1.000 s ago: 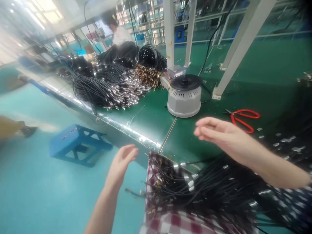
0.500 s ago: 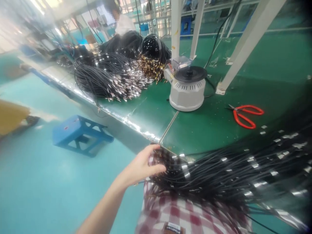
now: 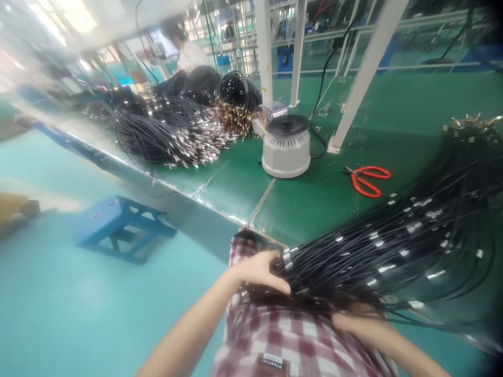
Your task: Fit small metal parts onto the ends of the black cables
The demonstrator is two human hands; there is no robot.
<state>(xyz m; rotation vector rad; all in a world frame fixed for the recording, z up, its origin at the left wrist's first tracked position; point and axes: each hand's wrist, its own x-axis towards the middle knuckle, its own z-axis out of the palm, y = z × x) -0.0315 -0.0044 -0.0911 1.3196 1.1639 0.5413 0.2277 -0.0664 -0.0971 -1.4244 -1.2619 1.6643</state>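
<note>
A thick bundle of black cables [image 3: 353,251] with small white tags stretches from my lap up onto the green table at the right. My left hand [image 3: 263,272] is closed round its near end, thumb on top, over the checkered apron [image 3: 283,324]. Under the near side of the bundle lies my right hand [image 3: 357,322], thumb against the cables. Its fingers are hidden beneath them. Beyond the bundle, scissors with red handles [image 3: 367,180] rest on the table. A white round machine with a black turntable top [image 3: 286,152] stands farther back.
Coiled black cables with silvery ends [image 3: 168,131] and a bundle with gold ends [image 3: 236,118] lie at the back left of the table [image 3: 220,188]. White posts [image 3: 361,78] rise from it. On the floor stands a blue stool [image 3: 121,225]. A person [image 3: 192,55] sits far back.
My right hand has come into view under the cables. My left hand has moved right along with the bundle's near end. The view has shifted, showing gold ends at the far right.
</note>
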